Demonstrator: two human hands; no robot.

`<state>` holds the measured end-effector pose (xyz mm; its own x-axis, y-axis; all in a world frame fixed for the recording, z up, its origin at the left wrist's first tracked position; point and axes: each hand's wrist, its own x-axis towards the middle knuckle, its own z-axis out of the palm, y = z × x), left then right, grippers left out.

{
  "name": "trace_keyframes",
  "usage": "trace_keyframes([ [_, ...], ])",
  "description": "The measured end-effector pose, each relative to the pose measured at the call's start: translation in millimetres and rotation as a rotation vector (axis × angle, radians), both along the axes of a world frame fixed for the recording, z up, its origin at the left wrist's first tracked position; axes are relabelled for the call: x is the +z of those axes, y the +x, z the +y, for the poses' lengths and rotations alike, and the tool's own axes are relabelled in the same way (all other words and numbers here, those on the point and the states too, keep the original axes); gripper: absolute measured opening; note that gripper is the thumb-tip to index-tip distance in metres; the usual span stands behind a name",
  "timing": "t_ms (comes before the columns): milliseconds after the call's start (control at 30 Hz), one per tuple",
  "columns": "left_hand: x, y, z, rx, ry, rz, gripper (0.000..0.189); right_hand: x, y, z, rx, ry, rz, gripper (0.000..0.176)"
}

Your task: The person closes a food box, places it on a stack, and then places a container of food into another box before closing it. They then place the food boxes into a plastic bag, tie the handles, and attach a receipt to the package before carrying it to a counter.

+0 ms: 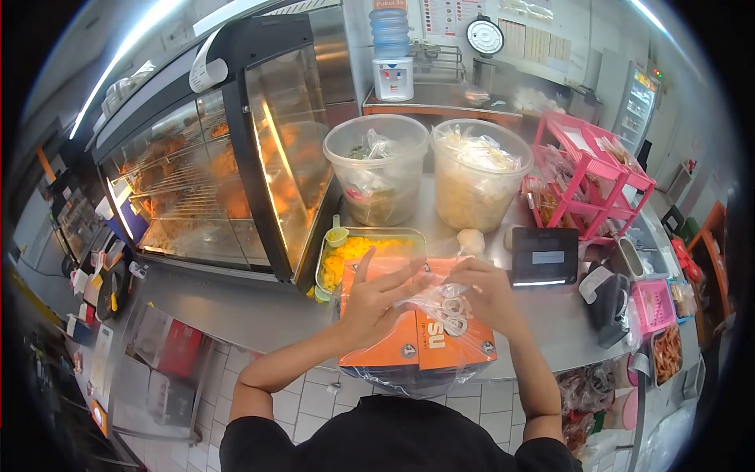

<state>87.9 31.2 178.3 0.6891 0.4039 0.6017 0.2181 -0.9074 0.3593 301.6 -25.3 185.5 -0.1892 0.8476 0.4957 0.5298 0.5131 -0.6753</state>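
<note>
An orange box (385,338) with white lettering lies at the front edge of the steel counter, inside a clear plastic bag (452,315). Over the box's left part is my left hand (381,299), its fingers spread and its fingertips near the gathered plastic. My right hand (484,295) is bent over the upper right of the box, fingers curled together at the bag's plastic. Just behind my left hand stands a metal tray (321,271) of chopped yellow food (338,259) with a small green scoop (336,234).
A glass food warmer (236,173) stands at the left. Behind the box are two large tubs (376,169) (481,177). A tablet (544,256), pink rack (590,177), black card or receipt machine (605,307) and pink basket (654,305) are at the right.
</note>
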Motion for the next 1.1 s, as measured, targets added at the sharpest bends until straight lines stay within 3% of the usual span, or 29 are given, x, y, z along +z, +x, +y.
trace_keyframes([
  [67,-3.4,-1.8,0.7,0.002,-0.240,-0.062,0.028,-6.1,-4.1,-10.4,-0.035,0.043,0.048,0.032],
  [133,-5.9,-1.9,6.5,0.019,-0.296,-0.024,0.027,-4.1,-7.8,-20.8,-0.134,0.316,-0.173,0.029],
  [333,-11.2,13.4,27.9,0.023,-0.443,0.080,0.027,13.2,-28.2,-37.7,-0.001,0.498,-0.592,0.023],
  [533,-9.3,21.9,31.8,-0.068,-0.559,0.124,0.028,-4.8,-63.0,-28.6,0.037,0.550,-0.660,0.027],
  [600,-9.0,24.8,35.3,-0.120,-0.549,0.065,0.027,-8.8,-69.5,-28.8,0.055,0.497,-0.651,0.028],
  [667,-7.3,26.1,35.4,-0.178,-0.788,0.095,0.022,-14.7,-78.8,-34.9,-0.080,0.280,-0.799,0.029],
  [767,4.8,15.7,32.3,-0.170,-0.922,0.148,0.017,-11.9,-70.1,-34.7,-0.054,0.275,-0.647,0.029],
  [867,0.4,12.2,34.0,-0.324,-0.723,0.029,0.016,-7.1,-69.1,-46.8,-0.165,0.196,-0.686,0.030],
  [1000,8.9,7.3,32.7,-0.323,-0.874,0.139,0.021,-10.1,-60.4,-40.8,-0.169,0.173,-0.692,0.027],
  [1100,11.0,7.9,18.6,-0.231,-0.725,0.152,0.024,-10.9,-51.3,-28.6,-0.217,0.122,-0.551,0.026],
])
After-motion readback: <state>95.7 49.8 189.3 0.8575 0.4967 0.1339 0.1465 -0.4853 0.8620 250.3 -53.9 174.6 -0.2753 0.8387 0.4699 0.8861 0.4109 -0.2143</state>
